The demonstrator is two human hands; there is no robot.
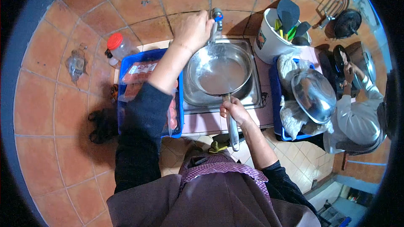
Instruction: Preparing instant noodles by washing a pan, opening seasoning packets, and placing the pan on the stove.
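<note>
A stainless-steel frying pan [221,69] is over a metal sink [257,96], its handle pointing towards me. My right hand [235,111] grips that handle close to the pan's rim. A brownish patch covers the pan's bottom; whether it is liquid I cannot tell. My left hand [194,31], fingers curled, is up at the wall tap [217,12], right beside its blue lever [218,18]. The fingertips are turned away, so any hold on the tap is hidden. Below the tap, its spout is above the pan's far rim.
Left of the sink, a blue tray [180,101] holds packaged sausages, with a red-lidded jar [121,45] behind. At right stand a white bucket [268,42] of utensils and a blue crate [276,113] with bags and a metal bowl [314,96]. Another person [356,123] works farther right.
</note>
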